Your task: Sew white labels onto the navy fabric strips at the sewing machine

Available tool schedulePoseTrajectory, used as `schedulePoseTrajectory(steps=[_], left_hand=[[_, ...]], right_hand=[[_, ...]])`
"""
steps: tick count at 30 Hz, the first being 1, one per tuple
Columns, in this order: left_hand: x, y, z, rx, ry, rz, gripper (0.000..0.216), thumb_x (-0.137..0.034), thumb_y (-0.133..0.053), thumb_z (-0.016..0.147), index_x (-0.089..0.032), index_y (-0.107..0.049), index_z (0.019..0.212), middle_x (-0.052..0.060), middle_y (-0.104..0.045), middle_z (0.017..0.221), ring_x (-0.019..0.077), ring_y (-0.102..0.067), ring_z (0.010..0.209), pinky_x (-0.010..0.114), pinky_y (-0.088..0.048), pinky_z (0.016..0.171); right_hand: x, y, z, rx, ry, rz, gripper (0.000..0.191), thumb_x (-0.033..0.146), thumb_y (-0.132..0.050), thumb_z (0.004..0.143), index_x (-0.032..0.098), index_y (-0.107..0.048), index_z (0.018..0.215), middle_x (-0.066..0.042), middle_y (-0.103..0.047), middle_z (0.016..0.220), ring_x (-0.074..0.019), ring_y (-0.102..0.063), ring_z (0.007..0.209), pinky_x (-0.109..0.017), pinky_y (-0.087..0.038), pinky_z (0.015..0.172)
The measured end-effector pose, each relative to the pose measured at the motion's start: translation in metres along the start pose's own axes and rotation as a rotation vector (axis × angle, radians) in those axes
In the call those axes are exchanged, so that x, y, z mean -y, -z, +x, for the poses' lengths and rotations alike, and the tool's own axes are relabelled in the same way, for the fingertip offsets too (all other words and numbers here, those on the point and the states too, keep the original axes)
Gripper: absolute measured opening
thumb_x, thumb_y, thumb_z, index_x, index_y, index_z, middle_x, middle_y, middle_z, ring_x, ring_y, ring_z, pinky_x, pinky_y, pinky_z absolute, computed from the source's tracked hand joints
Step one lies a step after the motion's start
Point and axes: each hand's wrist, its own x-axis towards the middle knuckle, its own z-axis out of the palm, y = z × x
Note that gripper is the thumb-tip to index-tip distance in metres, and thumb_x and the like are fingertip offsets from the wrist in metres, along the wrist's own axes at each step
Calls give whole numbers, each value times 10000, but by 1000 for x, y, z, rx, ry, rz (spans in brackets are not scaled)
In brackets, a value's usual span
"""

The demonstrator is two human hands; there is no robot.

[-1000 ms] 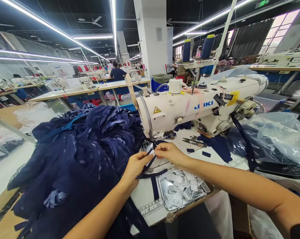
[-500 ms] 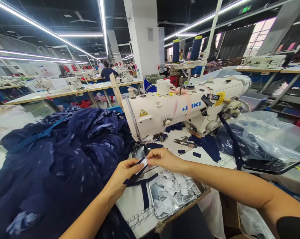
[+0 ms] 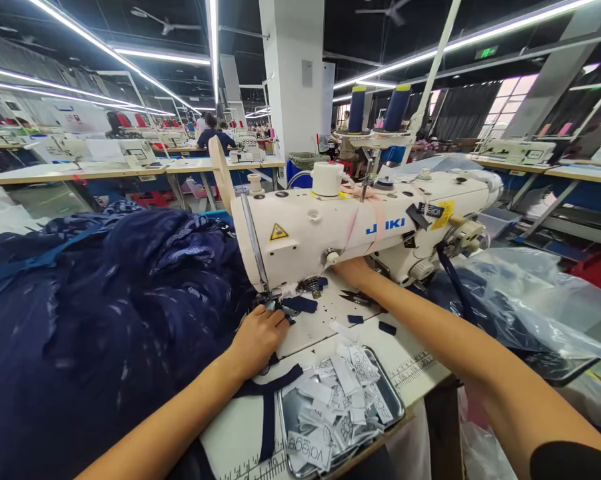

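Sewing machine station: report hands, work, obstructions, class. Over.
Left hand at sewing machine, needle end, grip hidden. Right hand under its arm, fingers hidden. Navy strip beside label tray. Possibly in the way: snips, navy scrap.

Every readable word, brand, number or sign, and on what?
"J IKI": sewing machine; pink strip covers part.
"valege": white labels.
"valege", probably: dark tag.
Warning triangle, green sign: pictograms, no readable words.
Yellow sticker, ruler scale: too small or blurred.

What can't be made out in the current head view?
In the head view:
Right hand: fingertips hidden by the sewing machine.
Left hand: covers whatever lies beneath its fingers.
Navy cloth pile: cut off at the left edge.
Labels: lower ones covered by upper ones.
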Motion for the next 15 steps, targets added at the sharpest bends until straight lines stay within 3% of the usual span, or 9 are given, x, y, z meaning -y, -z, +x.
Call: schedulePoseTrajectory(steps=[4,6,10,13,15], left_hand=[[-2,0,-10,13,-78,53,256,-30,-356,814,-119,-567,699,48,-551,605,167,-474,552,316,-290,559],[-3,2,-13,17,-111,73,267,-31,-349,817,-114,-569,692,54,-555,598,172,-469,557,323,-280,565],[-7,4,-13,46,-116,97,277,-33,-356,820,-115,-564,657,57,-554,580,168,-462,552,326,-266,569],[-10,6,-16,53,-92,103,272,-39,-371,820,-119,-556,638,53,-546,563,166,-462,545,327,-264,573],[-12,8,-19,49,-84,103,252,-44,-387,817,-118,-558,648,52,-553,572,168,-468,548,327,-270,581]], right_hand=[[9,11,-20,-87,-154,113,263,53,-360,793,111,-600,881,-141,-635,834,-246,-569,798,-325,-371,697],[22,16,-32,-110,-185,322,195,152,-398,821,131,-591,817,-102,-624,755,-223,-564,727,-299,-367,641],[57,18,-46,32,-237,806,214,192,-461,808,147,-505,1013,5,-575,630,-151,-526,573,-242,-364,559],[68,17,-52,17,-188,642,240,168,-509,789,140,-492,1026,-46,-596,747,-185,-541,692,-283,-378,636],[67,19,-56,-54,-18,477,173,172,-532,787,134,-525,955,-98,-591,868,-219,-527,815,-329,-371,721]])
